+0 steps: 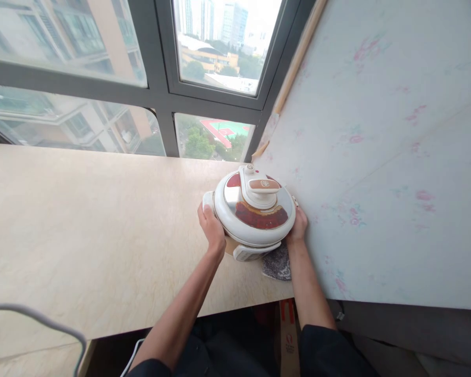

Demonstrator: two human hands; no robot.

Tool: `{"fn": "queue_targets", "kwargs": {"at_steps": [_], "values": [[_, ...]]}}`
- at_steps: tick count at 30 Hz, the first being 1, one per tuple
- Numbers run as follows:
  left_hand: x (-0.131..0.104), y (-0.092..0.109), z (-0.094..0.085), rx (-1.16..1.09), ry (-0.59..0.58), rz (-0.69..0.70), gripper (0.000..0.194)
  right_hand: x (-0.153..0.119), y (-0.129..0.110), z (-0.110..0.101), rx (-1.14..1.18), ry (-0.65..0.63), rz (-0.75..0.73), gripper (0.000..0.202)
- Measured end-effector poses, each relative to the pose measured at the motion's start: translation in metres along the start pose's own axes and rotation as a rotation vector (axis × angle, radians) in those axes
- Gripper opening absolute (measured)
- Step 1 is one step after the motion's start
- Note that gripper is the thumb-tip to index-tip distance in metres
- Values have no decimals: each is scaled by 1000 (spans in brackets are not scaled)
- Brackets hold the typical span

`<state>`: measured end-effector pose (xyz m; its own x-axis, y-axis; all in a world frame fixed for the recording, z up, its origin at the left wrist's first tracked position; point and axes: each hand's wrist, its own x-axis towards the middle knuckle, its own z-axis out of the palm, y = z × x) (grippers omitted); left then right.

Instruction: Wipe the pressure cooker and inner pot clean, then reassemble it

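Note:
A white electric pressure cooker (255,228) stands near the window corner. Its lid has a shiny top with dark red patches, a brown-topped handle (264,186) and a small round valve (250,168). My left hand (212,228) is closed around the side handle on the cooker's left. On the opposite side my right hand (299,225) grips the other handle, its fingers mostly hidden behind the pot. The control panel (255,254) faces me. Partly beneath the cooker's front right lies a grey speckled cloth (278,263). I cannot tell whether the cooker rests on the counter or is slightly raised.
The beige marble-look counter (102,225) stretches to the left. A floral-patterned wall panel (377,173) rises close on the right. Grey-framed windows (220,99) stand behind. A grey cable (43,317) curves at the lower left, and a brown strap-like item (289,335) is below the counter edge.

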<state>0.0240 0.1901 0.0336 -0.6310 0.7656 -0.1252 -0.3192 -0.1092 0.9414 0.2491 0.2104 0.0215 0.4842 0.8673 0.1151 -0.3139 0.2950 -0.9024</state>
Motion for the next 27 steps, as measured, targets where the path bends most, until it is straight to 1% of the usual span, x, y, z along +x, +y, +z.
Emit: {"fn": "queue_targets", "kwargs": {"at_steps": [3, 6, 9, 11, 13, 14, 15, 17, 19, 21, 23, 25, 27], "values": [[3, -5, 0, -8, -20, 23, 38, 2, -1, -2, -14, -29, -1, 32], [7, -9, -4, -1, -60, 29, 38, 4, -2, -4, -36, 7, 35, 34], [13, -13, -15, -37, -131, 19, 40, 5, -1, -8, -26, 46, 56, 39], [17, -17, -29, -107, -172, -20, 46, 0, 6, -14, 0, 104, 78, 40], [20, -23, -51, -117, -186, -73, 54, -15, 16, -25, 9, 242, 124, 33], [21, -26, -65, -76, -182, -94, 55, -26, 22, -31, -2, 362, 151, 26], [21, -30, -81, -6, -177, -98, 53, -41, 28, -37, -12, 417, 157, 19], [21, -38, -117, 155, -143, -88, 47, -76, 40, -47, -15, 472, 158, 12], [20, -46, -154, 267, -92, -80, 45, -116, 51, -52, -15, 492, 170, 10], [18, -52, -186, 359, -52, -83, 45, -153, 62, -52, -21, 483, 195, 11], [16, -56, -212, 426, -47, -58, 47, -184, 75, -45, -78, 429, 252, 22], [14, -58, -230, 474, -90, -12, 48, -208, 90, -31, -178, 280, 290, 31], [12, -60, -241, 513, -168, 44, 46, -224, 106, -12, -303, 126, 271, 37]]}}
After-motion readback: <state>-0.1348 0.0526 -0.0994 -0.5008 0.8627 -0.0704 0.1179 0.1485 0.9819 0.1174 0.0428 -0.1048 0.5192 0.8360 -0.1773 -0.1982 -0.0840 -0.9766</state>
